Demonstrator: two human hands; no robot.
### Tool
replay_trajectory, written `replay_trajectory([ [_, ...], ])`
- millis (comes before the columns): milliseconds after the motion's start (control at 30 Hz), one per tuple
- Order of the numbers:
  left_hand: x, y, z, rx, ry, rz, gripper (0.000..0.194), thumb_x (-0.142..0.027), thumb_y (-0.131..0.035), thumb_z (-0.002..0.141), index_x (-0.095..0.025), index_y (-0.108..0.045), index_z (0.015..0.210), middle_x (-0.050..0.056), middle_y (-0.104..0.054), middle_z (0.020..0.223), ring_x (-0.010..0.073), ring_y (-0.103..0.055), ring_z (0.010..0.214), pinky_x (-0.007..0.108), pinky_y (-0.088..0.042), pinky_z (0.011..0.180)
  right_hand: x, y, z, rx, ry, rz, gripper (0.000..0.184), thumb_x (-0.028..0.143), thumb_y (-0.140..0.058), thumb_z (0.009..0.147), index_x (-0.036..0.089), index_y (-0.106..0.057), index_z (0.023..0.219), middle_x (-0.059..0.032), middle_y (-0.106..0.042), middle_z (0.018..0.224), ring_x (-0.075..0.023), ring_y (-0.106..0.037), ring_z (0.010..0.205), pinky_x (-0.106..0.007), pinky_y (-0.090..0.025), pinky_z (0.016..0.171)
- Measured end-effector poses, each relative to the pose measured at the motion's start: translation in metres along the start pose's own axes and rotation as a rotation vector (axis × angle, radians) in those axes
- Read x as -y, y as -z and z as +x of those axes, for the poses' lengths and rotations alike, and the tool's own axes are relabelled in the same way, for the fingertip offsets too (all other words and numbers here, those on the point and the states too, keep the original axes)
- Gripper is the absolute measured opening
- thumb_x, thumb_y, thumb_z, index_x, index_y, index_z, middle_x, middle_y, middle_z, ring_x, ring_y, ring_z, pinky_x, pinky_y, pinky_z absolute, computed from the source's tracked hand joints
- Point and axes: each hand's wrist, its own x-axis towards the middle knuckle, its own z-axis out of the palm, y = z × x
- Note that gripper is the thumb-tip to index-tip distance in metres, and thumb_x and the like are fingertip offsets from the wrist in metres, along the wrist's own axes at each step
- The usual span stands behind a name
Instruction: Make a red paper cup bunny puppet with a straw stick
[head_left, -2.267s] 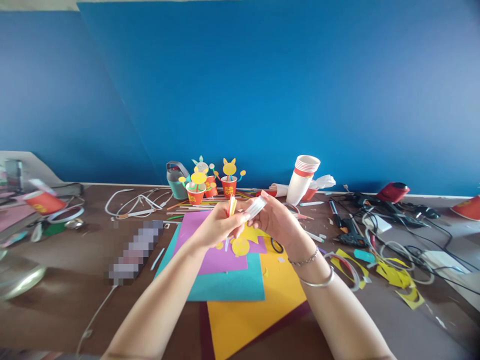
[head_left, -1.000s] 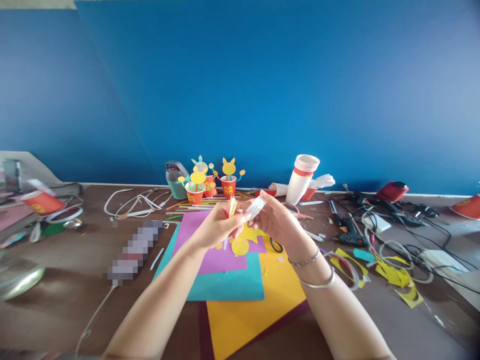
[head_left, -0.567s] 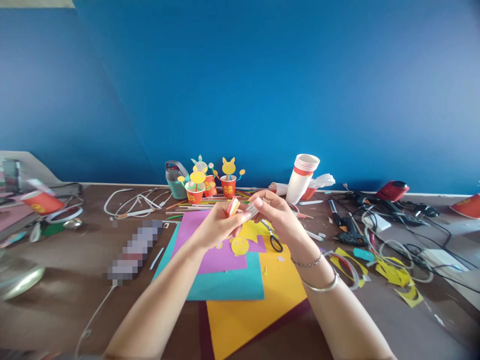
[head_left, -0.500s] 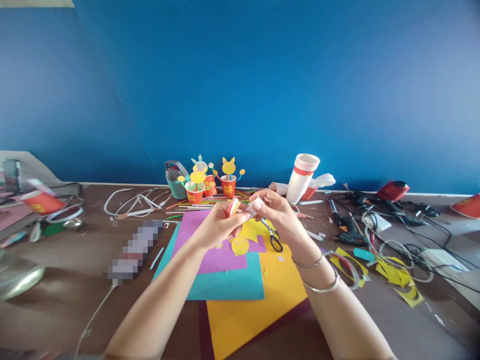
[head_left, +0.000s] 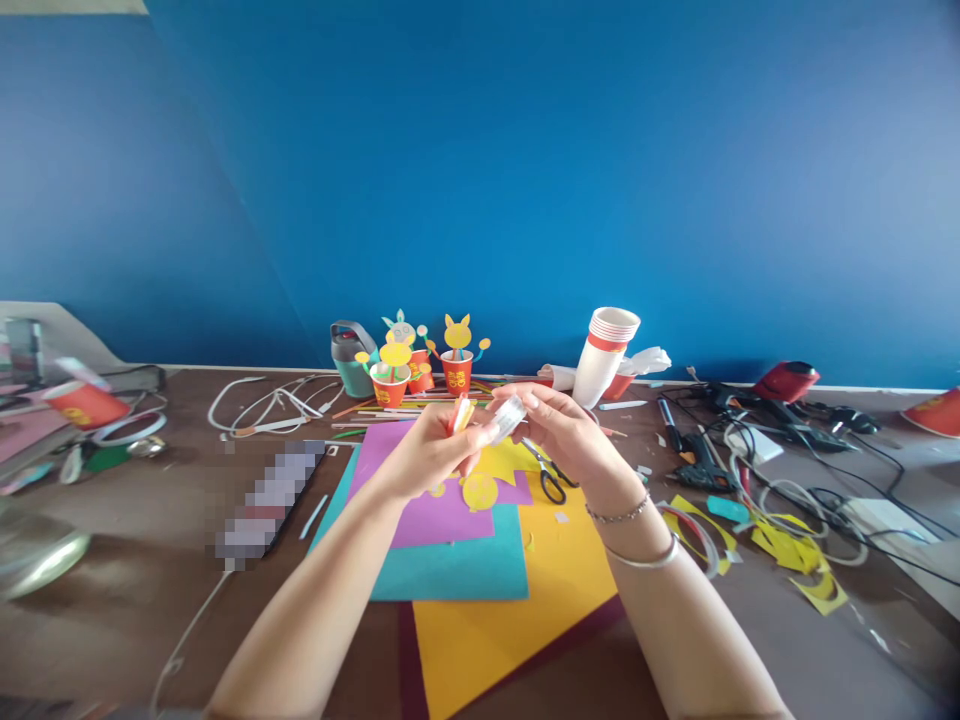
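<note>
My left hand (head_left: 431,445) is closed around a small bundle of orange, white and yellow slim pieces (head_left: 460,414); their kind is hard to tell. Between my two hands is a small whitish, shiny piece (head_left: 508,418), gripped by the left thumb at one end. The thumb and fingers of my right hand (head_left: 559,425) pinch its other end. Below the hands lie a yellow paper round face (head_left: 480,491) and yellow paper on purple (head_left: 442,525), teal (head_left: 450,575) and orange-yellow sheets (head_left: 517,640). Black-handled scissors (head_left: 553,486) rest beside my right hand.
Behind stand paper cups with cat-like paper figures (head_left: 457,372), a grey-green bottle (head_left: 352,360) and a tall stack of white cups (head_left: 604,355). At right are a glue gun (head_left: 701,465), tangled cables and yellow scraps (head_left: 787,545). A phone (head_left: 277,500) lies at left.
The fingers of my right hand have shifted slightly right and straightened, and more of the whitish piece shows between the hands. My left hand has barely moved.
</note>
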Motion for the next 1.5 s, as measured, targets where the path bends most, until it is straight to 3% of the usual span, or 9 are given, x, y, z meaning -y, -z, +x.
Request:
replay_trajectory([
  [300, 0.004, 0.000, 0.005, -0.026, 0.079, 0.015, 0.036, -0.045, -0.057, 0.082, -0.015, -0.056, 0.061, -0.003, -0.046, 0.047, 0.0064, -0.039, 0.041, 0.022, -0.027, 0.042, 0.018, -0.010, -0.006, -0.061, 0.057, -0.293, 0.022, 0.043, -0.069, 0.086, 0.024, -0.075, 0.097, -0.0028, -0.070, 0.094, -0.0157, -0.059, 0.081, -0.029, -0.048, 0.072],
  [500, 0.006, -0.002, 0.004, -0.029, 0.100, -0.066, 0.035, -0.039, -0.055, 0.081, -0.017, -0.047, 0.055, -0.004, -0.042, 0.048, 0.0060, -0.036, 0.043, 0.023, -0.024, 0.044, 0.011, -0.005, -0.004, -0.066, 0.058, -0.172, 0.022, 0.045, -0.071, 0.084, 0.025, -0.074, 0.094, -0.0020, -0.068, 0.089, -0.0153, -0.058, 0.078, -0.028, -0.048, 0.070],
  [733, 0.008, -0.003, 0.004, 0.031, 0.020, -0.048, 0.029, -0.035, -0.054, 0.083, -0.016, -0.055, 0.061, -0.004, -0.045, 0.047, 0.0063, -0.035, 0.042, 0.024, -0.026, 0.046, -0.001, 0.003, 0.000, -0.029, 0.044, -0.081, 0.027, 0.047, -0.069, 0.085, 0.023, -0.074, 0.097, -0.0012, -0.067, 0.087, -0.0128, -0.055, 0.073, -0.027, -0.044, 0.070],
  [1067, 0.008, -0.004, 0.006, -0.005, 0.126, -0.006, 0.039, -0.043, -0.057, 0.082, -0.017, -0.051, 0.054, 0.000, -0.050, 0.047, 0.0076, -0.041, 0.043, 0.023, -0.025, 0.044, 0.011, -0.003, -0.002, 0.011, 0.038, -0.196, 0.019, 0.040, -0.069, 0.086, 0.025, -0.074, 0.096, -0.0013, -0.069, 0.088, -0.0154, -0.060, 0.079, -0.029, -0.047, 0.072],
  [1267, 0.011, -0.003, 0.006, 0.016, 0.091, -0.014, 0.034, -0.038, -0.053, 0.082, -0.016, -0.053, 0.055, -0.001, -0.048, 0.046, 0.0078, -0.040, 0.043, 0.023, -0.026, 0.044, 0.005, 0.002, -0.001, -0.027, 0.051, -0.179, 0.023, 0.045, -0.069, 0.085, 0.024, -0.075, 0.095, -0.0011, -0.068, 0.082, -0.0140, -0.055, 0.071, -0.028, -0.044, 0.066],
  [1500, 0.003, -0.004, 0.003, 0.118, 0.000, -0.067, 0.026, -0.030, -0.051, 0.080, -0.015, -0.059, 0.060, -0.003, -0.047, 0.043, 0.0053, -0.035, 0.039, 0.021, -0.027, 0.043, -0.002, 0.001, 0.004, -0.028, -0.107, 0.077, 0.037, 0.055, -0.073, 0.078, 0.020, -0.073, 0.088, 0.0013, -0.061, 0.068, -0.0098, -0.048, 0.058, -0.023, -0.039, 0.053],
])
